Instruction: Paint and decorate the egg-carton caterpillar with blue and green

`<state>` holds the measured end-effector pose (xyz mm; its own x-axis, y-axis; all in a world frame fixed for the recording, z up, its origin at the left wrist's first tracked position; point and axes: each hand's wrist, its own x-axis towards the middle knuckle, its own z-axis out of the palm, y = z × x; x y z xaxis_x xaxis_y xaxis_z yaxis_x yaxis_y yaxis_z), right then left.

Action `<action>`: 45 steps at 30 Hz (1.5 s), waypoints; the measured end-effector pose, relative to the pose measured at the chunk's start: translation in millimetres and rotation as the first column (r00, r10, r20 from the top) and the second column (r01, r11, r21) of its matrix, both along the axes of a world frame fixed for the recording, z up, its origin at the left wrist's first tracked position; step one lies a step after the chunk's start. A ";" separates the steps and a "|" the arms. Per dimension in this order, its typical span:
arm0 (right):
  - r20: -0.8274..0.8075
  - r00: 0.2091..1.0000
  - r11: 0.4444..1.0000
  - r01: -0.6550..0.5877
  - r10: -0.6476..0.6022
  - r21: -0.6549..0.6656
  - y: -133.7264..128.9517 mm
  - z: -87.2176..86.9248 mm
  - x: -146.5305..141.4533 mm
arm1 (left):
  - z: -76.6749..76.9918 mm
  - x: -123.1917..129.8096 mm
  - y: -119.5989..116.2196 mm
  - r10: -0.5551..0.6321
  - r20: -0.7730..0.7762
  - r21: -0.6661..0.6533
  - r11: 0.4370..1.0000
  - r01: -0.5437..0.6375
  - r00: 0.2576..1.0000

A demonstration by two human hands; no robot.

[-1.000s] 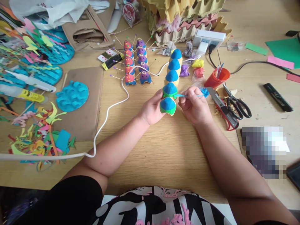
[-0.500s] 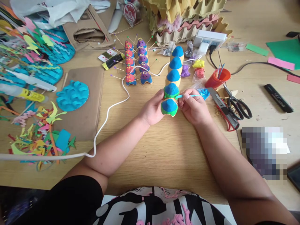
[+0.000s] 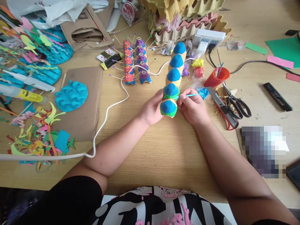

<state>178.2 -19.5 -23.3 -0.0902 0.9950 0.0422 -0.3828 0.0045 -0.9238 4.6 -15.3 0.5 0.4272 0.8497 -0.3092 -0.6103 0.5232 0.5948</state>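
Observation:
A strip of egg-carton cups (image 3: 173, 76) with blue clay tops points away from me; its two nearest cups also have green clay round their lower sides. My left hand (image 3: 153, 107) grips the strip's left side near the close end. Pinched between the fingers of my right hand (image 3: 193, 107) is a thin light-blue stick tool (image 3: 191, 95). Its tip touches the green band on the second cup from the near end. Some of my left fingers are hidden behind the strip.
Two decorated carton strips (image 3: 128, 64) with pins stand left of centre. A white cable (image 3: 107, 114) crosses the table. At right are an orange cup (image 3: 217, 77), a utility knife (image 3: 223, 107) and scissors (image 3: 238, 106). Egg trays (image 3: 187, 31) are stacked behind.
The near end of the strip has tilted slightly left, and the tool's tip has shifted a little left onto the green band. Both hands keep their hold.

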 end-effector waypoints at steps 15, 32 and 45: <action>0.062 0.986 0.978 0.143 -0.154 0.153 0.2 -1.4 -7.6 | 4.7 2.6 -0.2 0.017 0.019 -0.060 0.998 -0.016 1.000; 0.000 0.995 0.989 0.103 -0.103 0.104 -0.6 -1.9 -3.6 | 0.8 -1.2 0.4 -0.051 0.038 -0.043 0.998 0.053 0.998; 0.151 0.964 0.961 0.187 -0.219 0.204 -5.1 7.1 -10.4 | -2.9 -2.2 1.9 -0.062 0.052 -0.067 0.996 0.065 0.997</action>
<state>167.8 -24.6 -16.1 0.0907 0.9689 0.2301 -0.1926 0.2437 -0.9505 2.4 -13.4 -2.3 0.4959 0.7980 -0.3424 -0.6024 0.6002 0.5262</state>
